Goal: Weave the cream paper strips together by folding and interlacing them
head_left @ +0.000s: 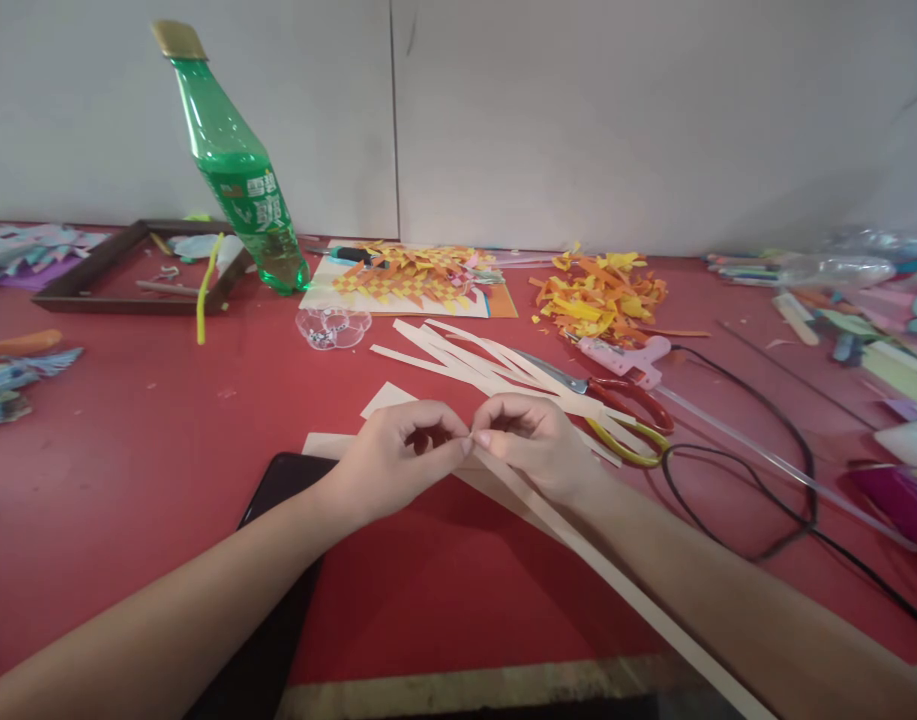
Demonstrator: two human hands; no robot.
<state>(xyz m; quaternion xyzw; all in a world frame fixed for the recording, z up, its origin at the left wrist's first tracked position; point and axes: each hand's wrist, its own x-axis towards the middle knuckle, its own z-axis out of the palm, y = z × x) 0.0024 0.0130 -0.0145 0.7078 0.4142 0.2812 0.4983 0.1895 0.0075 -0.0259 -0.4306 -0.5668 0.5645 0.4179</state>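
Observation:
Fingertips of my left hand (pixel 398 455) and my right hand (pixel 537 445) meet over the red table, both pinched at the end of a long cream paper strip (pixel 615 580). From there the strip slants down past my right forearm to the bottom edge of the view. Just beyond my hands lies a loose pile of cream paper strips (pixel 458 365). Scissors (pixel 630 400) with red and yellow handles rest partly under those strips. More cream paper (pixel 387 400) shows behind my left hand, and a dark phone-like slab (pixel 285 485) lies under my left forearm.
A green soda bottle (pixel 240 190) stands at the back left beside a dark frame (pixel 75 300). Woven orange-yellow paper (pixel 420 275) and a heap of scraps (pixel 600 300) lie behind. A pink glue gun (pixel 630 360) and its black cord (pixel 810 470) occupy the right.

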